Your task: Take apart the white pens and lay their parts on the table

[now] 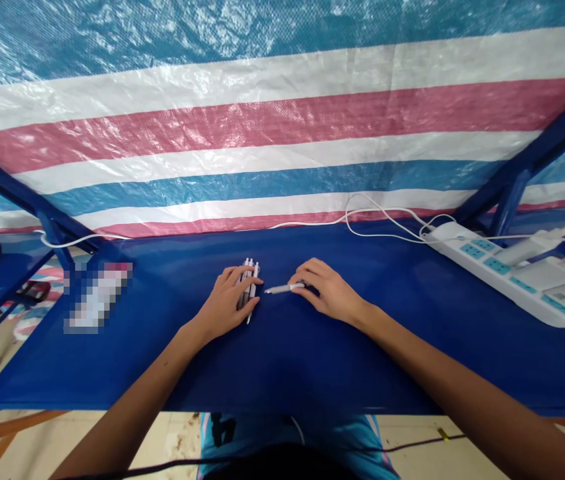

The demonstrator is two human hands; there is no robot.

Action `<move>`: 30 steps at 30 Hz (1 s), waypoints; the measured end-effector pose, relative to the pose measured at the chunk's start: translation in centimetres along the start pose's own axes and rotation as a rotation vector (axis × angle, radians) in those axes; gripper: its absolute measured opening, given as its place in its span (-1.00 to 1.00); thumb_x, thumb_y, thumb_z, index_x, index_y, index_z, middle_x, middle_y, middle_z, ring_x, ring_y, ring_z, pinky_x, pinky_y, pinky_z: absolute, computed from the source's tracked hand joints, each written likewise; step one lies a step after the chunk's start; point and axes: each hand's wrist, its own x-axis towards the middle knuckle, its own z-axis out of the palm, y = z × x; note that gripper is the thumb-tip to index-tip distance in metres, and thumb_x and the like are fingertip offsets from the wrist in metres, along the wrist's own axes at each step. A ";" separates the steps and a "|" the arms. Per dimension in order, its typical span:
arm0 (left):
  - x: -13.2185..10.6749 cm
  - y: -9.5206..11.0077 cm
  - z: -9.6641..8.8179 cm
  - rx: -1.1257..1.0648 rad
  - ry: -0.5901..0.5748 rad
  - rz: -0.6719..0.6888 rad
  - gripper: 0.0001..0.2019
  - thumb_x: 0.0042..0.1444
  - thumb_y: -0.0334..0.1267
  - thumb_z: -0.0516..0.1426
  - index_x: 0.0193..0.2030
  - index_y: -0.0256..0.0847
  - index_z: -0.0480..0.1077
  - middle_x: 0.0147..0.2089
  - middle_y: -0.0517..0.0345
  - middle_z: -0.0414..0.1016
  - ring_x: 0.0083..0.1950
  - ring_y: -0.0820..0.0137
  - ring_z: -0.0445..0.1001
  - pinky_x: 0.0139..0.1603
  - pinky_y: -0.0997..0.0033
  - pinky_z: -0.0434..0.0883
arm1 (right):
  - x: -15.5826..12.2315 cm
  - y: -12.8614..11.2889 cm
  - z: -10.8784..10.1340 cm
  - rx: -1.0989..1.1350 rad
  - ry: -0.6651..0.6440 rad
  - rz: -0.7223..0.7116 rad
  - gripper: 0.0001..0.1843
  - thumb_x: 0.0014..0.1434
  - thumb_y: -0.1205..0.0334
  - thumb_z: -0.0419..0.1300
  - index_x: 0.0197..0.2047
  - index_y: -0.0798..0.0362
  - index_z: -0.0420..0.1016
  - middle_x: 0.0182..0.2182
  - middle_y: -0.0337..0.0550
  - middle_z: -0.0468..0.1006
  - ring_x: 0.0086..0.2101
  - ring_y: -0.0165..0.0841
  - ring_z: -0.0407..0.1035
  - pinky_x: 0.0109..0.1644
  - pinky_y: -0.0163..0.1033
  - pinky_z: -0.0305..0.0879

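Note:
My left hand (226,301) rests on the blue table (287,360) with its fingers curled over a small bundle of white and grey pens (249,275) that lie side by side, tips pointing away from me. My right hand (326,291) lies just to the right of it and pinches one single white pen (285,288). That pen lies flat on the cloth and points left toward the bundle, a short gap away from it.
A white power strip (492,267) with chargers plugged in and white cables (382,217) lies at the back right. A blurred-out object (96,297) sits at the left. A striped tarpaulin (282,120) hangs behind, held by blue frame bars (522,173).

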 end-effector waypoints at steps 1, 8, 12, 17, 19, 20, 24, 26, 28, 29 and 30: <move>0.3 0.2 -0.1 -0.012 0.029 0.000 -0.71 0.38 -0.16 0.08 0.14 -0.09 0.48 0.26 -0.09 0.45 0.29 0.02 0.34 0.28 -0.11 0.39 | 0.4 0.0 -0.2 0.051 0.063 0.049 -0.75 0.46 0.14 0.11 -0.16 0.02 0.58 -0.28 -0.06 0.59 -0.23 -0.26 0.45 -0.13 -0.16 0.43; 4.8 2.4 0.2 -0.160 0.217 0.090 -0.74 0.41 -0.16 0.04 0.05 -0.15 0.49 0.00 -0.03 0.58 0.11 0.13 0.45 0.22 0.02 0.39 | 1.4 -0.4 1.0 0.406 0.424 0.467 -0.68 0.30 -0.10 0.27 -0.28 -0.01 0.54 -0.45 -0.22 0.54 -0.44 -0.35 0.41 -0.29 -0.21 0.43; 6.2 2.7 1.7 -0.187 0.198 0.140 -0.77 0.39 -0.13 0.08 -0.01 -0.16 0.50 -0.10 0.01 0.62 0.03 0.15 0.47 0.14 0.08 0.40 | 0.4 -0.5 1.8 0.519 0.478 0.549 -0.58 0.21 -0.21 0.33 -0.23 0.01 0.57 -0.35 -0.14 0.64 -0.41 -0.31 0.50 -0.27 -0.18 0.49; 5.3 2.0 2.6 -0.160 0.219 0.153 -0.79 0.42 -0.16 0.08 -0.08 -0.16 0.52 -0.22 0.07 0.64 -0.09 0.21 0.49 0.04 0.16 0.39 | 0.2 -0.8 1.7 0.573 0.381 0.559 -0.58 0.19 -0.19 0.35 -0.21 0.03 0.60 -0.29 -0.07 0.70 -0.37 -0.28 0.57 -0.23 -0.15 0.54; 5.0 1.8 2.5 -0.137 0.245 0.153 -0.80 0.43 -0.18 0.09 -0.08 -0.16 0.53 -0.22 0.07 0.64 -0.11 0.22 0.49 0.02 0.16 0.38 | 0.3 -0.8 1.5 0.577 0.355 0.551 -0.61 0.19 -0.17 0.36 -0.24 0.02 0.62 -0.26 -0.05 0.70 -0.36 -0.28 0.57 -0.26 -0.16 0.54; 4.9 1.7 2.4 -0.127 0.258 0.157 -0.81 0.42 -0.19 0.09 -0.09 -0.16 0.53 -0.22 0.07 0.65 -0.12 0.22 0.49 0.01 0.17 0.38 | 0.3 -0.8 1.4 0.579 0.339 0.551 -0.62 0.19 -0.16 0.36 -0.25 0.02 0.62 -0.26 -0.05 0.70 -0.36 -0.28 0.56 -0.27 -0.16 0.54; 4.9 1.6 2.2 -0.103 0.344 0.194 -0.85 0.42 -0.25 0.11 -0.11 -0.20 0.50 -0.22 0.06 0.64 -0.15 0.25 0.49 -0.04 0.22 0.39 | 0.1 0.2 0.3 0.611 0.294 0.593 -0.61 0.18 -0.17 0.37 -0.21 0.02 0.64 -0.43 -0.15 0.66 -0.46 -0.32 0.52 -0.37 -0.20 0.51; 5.0 1.4 2.2 -0.079 0.374 0.190 -0.87 0.42 -0.26 0.13 -0.13 -0.21 0.49 -0.22 0.06 0.62 -0.15 0.25 0.49 -0.05 0.24 0.39 | -0.1 0.8 -0.3 0.591 0.276 0.610 -0.59 0.21 -0.18 0.34 -0.23 0.03 0.65 -0.46 -0.14 0.65 -0.48 -0.32 0.51 -0.41 -0.21 0.48; 5.0 1.2 2.3 -0.051 0.374 0.177 -0.86 0.42 -0.25 0.12 -0.14 -0.21 0.49 -0.21 0.05 0.62 -0.14 0.24 0.49 -0.06 0.24 0.40 | -0.3 1.2 -0.7 0.556 0.223 0.610 -0.59 0.20 -0.17 0.35 -0.22 0.04 0.67 -0.43 -0.12 0.67 -0.47 -0.31 0.52 -0.39 -0.21 0.48; 5.0 1.1 2.2 -0.038 0.365 0.171 -0.85 0.43 -0.25 0.11 -0.14 -0.20 0.49 -0.21 0.05 0.62 -0.13 0.24 0.49 -0.06 0.24 0.40 | -0.4 1.4 -0.8 0.529 0.197 0.600 -0.60 0.21 -0.16 0.34 -0.20 0.04 0.68 -0.42 -0.12 0.68 -0.47 -0.31 0.52 -0.37 -0.20 0.50; 5.0 1.0 2.2 -0.029 0.352 0.166 -0.83 0.44 -0.24 0.10 -0.14 -0.20 0.49 -0.20 0.04 0.62 -0.12 0.23 0.50 -0.06 0.24 0.40 | -0.4 1.4 -0.9 0.490 0.171 0.587 -0.61 0.23 -0.14 0.32 -0.18 0.03 0.69 -0.41 -0.12 0.69 -0.46 -0.30 0.54 -0.34 -0.19 0.51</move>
